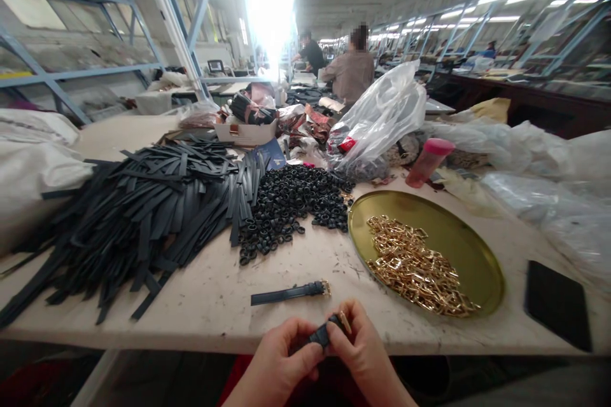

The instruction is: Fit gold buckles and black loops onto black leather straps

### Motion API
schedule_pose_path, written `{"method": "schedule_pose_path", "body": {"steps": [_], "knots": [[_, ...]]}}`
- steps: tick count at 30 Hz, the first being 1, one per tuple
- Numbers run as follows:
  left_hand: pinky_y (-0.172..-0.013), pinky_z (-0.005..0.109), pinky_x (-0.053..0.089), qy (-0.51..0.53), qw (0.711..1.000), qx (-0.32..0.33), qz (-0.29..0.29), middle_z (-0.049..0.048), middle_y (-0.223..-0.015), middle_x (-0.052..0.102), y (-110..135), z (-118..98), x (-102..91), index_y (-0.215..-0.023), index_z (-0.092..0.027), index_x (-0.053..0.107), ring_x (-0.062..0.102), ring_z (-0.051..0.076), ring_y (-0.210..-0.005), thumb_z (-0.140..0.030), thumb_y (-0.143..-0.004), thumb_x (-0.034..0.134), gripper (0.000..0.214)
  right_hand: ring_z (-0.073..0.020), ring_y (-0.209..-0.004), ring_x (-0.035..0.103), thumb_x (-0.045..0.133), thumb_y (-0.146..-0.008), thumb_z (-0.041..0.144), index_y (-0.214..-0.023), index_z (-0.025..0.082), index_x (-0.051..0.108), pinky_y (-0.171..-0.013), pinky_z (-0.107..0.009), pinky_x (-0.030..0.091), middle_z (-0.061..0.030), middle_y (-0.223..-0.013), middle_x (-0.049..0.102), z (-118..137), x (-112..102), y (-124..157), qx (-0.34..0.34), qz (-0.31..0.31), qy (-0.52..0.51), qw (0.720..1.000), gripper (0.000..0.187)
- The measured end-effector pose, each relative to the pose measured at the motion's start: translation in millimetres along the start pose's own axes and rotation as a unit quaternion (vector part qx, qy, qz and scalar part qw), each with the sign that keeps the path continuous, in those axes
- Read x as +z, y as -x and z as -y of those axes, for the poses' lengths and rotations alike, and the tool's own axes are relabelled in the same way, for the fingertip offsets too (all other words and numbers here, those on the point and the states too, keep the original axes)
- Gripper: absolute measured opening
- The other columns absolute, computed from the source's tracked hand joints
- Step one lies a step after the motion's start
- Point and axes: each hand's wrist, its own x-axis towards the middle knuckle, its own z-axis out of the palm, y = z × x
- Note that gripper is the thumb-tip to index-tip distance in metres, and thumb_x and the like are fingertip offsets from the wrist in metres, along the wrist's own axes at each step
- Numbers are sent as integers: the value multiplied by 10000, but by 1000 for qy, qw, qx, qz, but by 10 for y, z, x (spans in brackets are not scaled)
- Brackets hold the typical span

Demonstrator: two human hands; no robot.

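Observation:
Both hands meet at the table's front edge over one short black strap with a gold buckle at its right end. My left hand pinches the strap's left part between thumb and fingers. On the buckle end, my right hand is closed, its fingers hiding part of the buckle. Just beyond them lies another black strap with a gold buckle, flat on the table. Farther off is a heap of small black loops. Gold buckles are piled on a round gold tray to the right.
A large pile of black strips covers the table's left side. Beyond the tray stand a pink-capped container and a clear plastic bag. A dark flat slab lies at the right edge. Two people are at tables behind.

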Motion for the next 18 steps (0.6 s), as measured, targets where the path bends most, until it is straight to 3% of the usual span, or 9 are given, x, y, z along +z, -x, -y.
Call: {"method": "schedule_pose_path", "body": {"steps": [3, 6, 9, 11, 14, 18], "knots": [[-549, 210, 397, 43, 999, -12, 16, 5, -687, 606, 41, 73, -10, -809, -112, 575, 526, 87, -553, -396, -638, 687, 349, -107, -522, 406, 537, -749, 311, -904, 207, 481, -491, -222, 342, 61, -602, 430, 10, -50, 80, -58, 43, 111, 991, 195], [-573, 211, 408, 69, 996, -50, 21, 6, -684, 624, 93, 132, -1, -827, -117, 591, 555, 95, -584, -360, -636, 702, 328, -117, -532, 428, 468, -778, 249, -787, 203, 543, -503, -231, 327, 45, -575, 466, 69, -111, 180, -90, 136, 228, 960, 89], [-567, 213, 413, 77, 994, -80, 11, -5, -647, 622, 161, 146, 34, -794, -120, 592, 561, 97, -566, -298, -595, 719, 296, -142, -605, 491, 469, -773, 213, -774, 213, 569, -554, -249, 342, 9, -658, 561, 152, -147, 272, -149, 163, 330, 918, 101], [-556, 216, 418, 76, 993, -89, 7, -10, -635, 620, 204, 133, 49, -781, -121, 590, 565, 100, -551, -273, -574, 718, 286, -154, -646, 511, 481, -769, 214, -760, 215, 569, -582, -255, 357, -5, -700, 582, 193, -152, 327, -160, 186, 348, 905, 88], [-581, 236, 441, 64, 994, -88, 11, -12, -665, 627, 247, 103, 35, -802, -126, 589, 580, 110, -566, -255, -585, 692, 272, -141, -628, 483, 503, -765, 234, -724, 209, 542, -577, -242, 365, 11, -676, 549, 198, -142, 392, -112, 193, 302, 927, 62], [-637, 246, 446, 19, 997, -62, 32, -2, -707, 650, 262, 72, 2, -853, -128, 605, 600, 123, -635, -196, -639, 621, 226, -119, -599, 427, 537, -772, 350, -711, 202, 487, -556, -227, 356, 37, -627, 473, 110, -87, 417, -26, 137, 159, 977, 169]]}}
